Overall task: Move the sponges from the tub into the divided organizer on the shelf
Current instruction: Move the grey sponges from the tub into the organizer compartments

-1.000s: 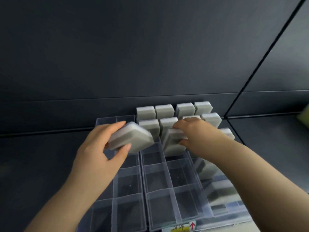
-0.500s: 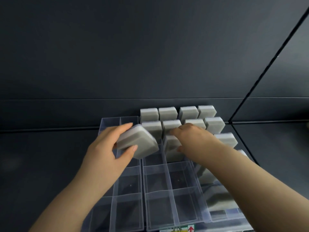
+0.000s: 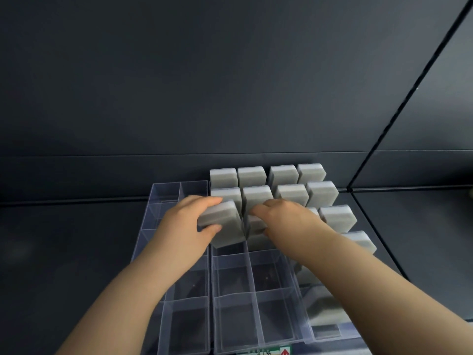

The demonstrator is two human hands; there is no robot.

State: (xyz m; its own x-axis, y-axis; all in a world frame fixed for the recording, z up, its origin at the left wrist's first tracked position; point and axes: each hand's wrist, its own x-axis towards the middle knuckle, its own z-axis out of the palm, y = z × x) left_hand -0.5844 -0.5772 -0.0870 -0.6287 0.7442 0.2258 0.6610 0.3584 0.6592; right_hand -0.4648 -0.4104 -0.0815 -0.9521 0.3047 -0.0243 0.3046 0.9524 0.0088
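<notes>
The left hand (image 3: 184, 224) grips a grey sponge (image 3: 222, 224) between thumb and fingers. A second ago it hovered flat over the clear divided organizer (image 3: 211, 278); now it is tipped on edge with its lower end at the mouth of a compartment. Just beside it, the right hand (image 3: 284, 219) curls over a second sponge (image 3: 257, 233), which has sunk deeper into the neighbouring compartment and is mostly hidden. Behind them, seated sponges (image 3: 252, 175) stand upright in the back rows on the dark shelf (image 3: 64, 239). Both look nearly placed, I judge; several near compartments remain unfilled. The tub is out of view.
</notes>
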